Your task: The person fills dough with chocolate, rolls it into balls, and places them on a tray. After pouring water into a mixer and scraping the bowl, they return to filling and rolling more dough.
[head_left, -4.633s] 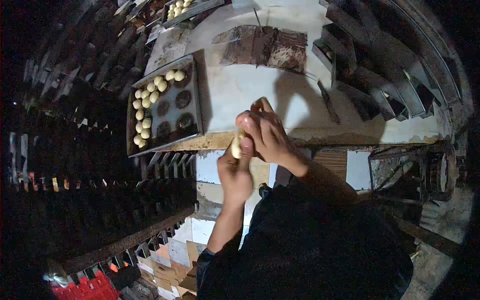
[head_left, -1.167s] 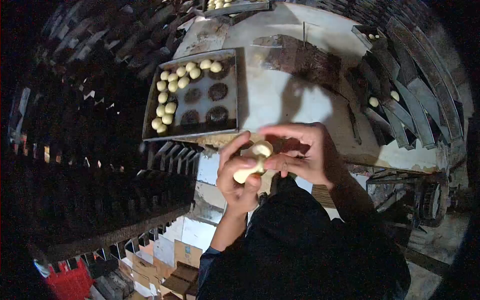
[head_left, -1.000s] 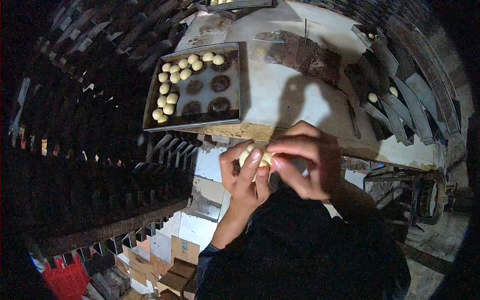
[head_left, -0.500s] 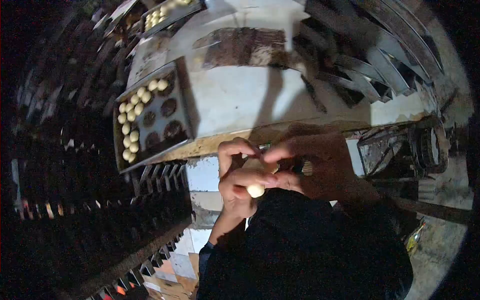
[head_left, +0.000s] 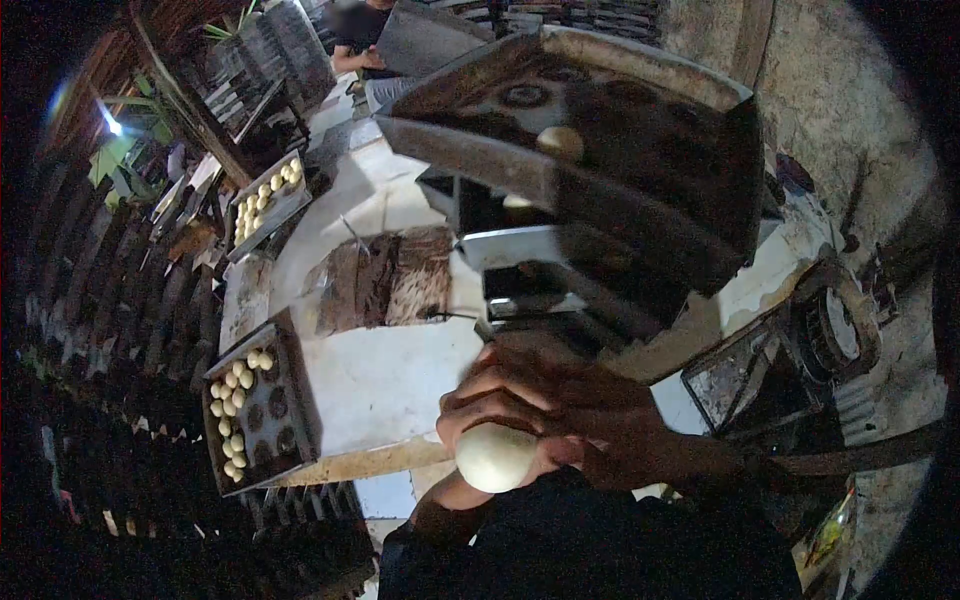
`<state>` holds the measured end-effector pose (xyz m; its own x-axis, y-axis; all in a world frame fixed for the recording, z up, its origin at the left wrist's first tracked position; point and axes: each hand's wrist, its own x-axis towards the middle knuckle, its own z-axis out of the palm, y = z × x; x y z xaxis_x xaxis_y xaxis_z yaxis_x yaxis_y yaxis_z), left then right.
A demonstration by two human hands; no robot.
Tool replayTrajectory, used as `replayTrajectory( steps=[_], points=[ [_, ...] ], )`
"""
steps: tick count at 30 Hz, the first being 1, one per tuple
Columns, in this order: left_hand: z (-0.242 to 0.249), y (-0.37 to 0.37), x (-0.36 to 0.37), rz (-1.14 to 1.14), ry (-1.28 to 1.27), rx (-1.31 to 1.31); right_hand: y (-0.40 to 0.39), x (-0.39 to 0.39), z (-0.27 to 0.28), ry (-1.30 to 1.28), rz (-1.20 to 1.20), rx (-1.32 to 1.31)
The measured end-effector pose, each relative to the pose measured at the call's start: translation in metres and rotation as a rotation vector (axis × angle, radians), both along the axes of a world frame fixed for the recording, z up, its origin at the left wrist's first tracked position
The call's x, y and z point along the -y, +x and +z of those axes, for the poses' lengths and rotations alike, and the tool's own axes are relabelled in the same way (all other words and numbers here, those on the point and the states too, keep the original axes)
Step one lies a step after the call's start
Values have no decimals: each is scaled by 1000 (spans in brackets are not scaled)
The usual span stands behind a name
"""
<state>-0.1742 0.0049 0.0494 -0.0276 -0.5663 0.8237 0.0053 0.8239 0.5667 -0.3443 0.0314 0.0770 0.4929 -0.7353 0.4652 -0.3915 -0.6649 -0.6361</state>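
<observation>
Close to my chest, both hands are pressed together around a smooth, pale dough ball [head_left: 497, 458], which bulges out toward me. My left hand [head_left: 485, 402] is closed with curled fingers above and beside the ball. Against it lies my right hand [head_left: 600, 410], also closed, a fingertip at the ball's right side; much of it is in shadow. The dough inside the grip is hidden. To the left, a dark metal tray [head_left: 300, 410] on the table edge carries rows of similar dough balls [head_left: 232, 402].
Stacked dark trays [head_left: 640, 150] rise at the back right, one dough ball [head_left: 560, 143] on top. A second tray [head_left: 290, 205] of dough balls stands farther left. Brown-stained patches [head_left: 390, 280] mark the white tabletop [head_left: 390, 375]. A person [head_left: 365, 45] is at the far end.
The view has tilted up, bringing the stacked trays and the far person into sight. My hands have closed together, and the dough bulge has grown from small to large.
</observation>
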Motion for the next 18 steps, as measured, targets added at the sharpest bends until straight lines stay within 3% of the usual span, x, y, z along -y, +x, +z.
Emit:
replayTrajectory(
  steps=[2,3,4,6,8,10,14,18],
  points=[
    [-10,-29,-6,309,171,-79,-20,1,30,-178,-79,-71],
    [-7,-31,-2,401,172,222,-31,-3,34,-246,-171,-96],
    [-2,-35,6,259,152,293,-33,-3,45,-440,-192,-137],
    [19,-41,23,-284,368,368,-32,-1,62,-733,-181,-235],
    [31,-58,19,-466,486,353,-39,5,67,-852,-72,-348],
    [40,-71,14,-534,516,344,-52,13,77,-736,13,-470],
    [80,-75,16,-492,480,387,-82,27,152,-229,30,-659],
    [104,-54,21,-372,438,358,-105,88,158,-230,-290,-245]
  ],
)
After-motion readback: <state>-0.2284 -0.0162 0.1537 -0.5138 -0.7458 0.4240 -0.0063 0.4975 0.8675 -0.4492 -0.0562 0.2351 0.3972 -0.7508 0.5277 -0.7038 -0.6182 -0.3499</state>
